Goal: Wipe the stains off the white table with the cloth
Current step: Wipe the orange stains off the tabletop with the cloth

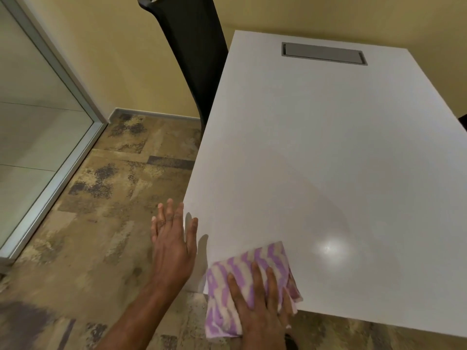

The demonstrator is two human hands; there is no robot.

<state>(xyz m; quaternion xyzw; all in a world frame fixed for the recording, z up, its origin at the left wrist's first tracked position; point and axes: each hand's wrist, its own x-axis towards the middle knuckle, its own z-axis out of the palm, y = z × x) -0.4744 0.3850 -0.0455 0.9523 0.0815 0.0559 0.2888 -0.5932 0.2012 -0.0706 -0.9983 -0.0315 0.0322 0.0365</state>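
Right hand: the right hand point(262, 304) lay flat, fingers spread, pressing the cloth point(242, 281) onto the near left corner of the table point(328, 147); it pressed rather than gripped.
Left hand: the left hand point(174, 238) was open and empty, fingers splayed, at the table's left edge; whether it touched the edge could not be told.
Cloth: purple-and-white patterned, bunched under the palm, with its near part hanging past the table's front edge.
Table: white and glossy, with a bright glare spot just right of the cloth and a grey hatch point(323, 53) far back; no stains showed clearly from the head view.
Surroundings: a dark chair point(192, 51) stood beside the far left edge, over a mottled floor point(101, 198).
Risk, slipping: because the cloth overhung the corner, a stroke toward the person would likely drag it off the table.
Risk, coverage: the bunched folds probably left little fabric in contact, so marks could be missed.
Risk, glare: the shine could hide faint stains further back, leaving them unwiped.
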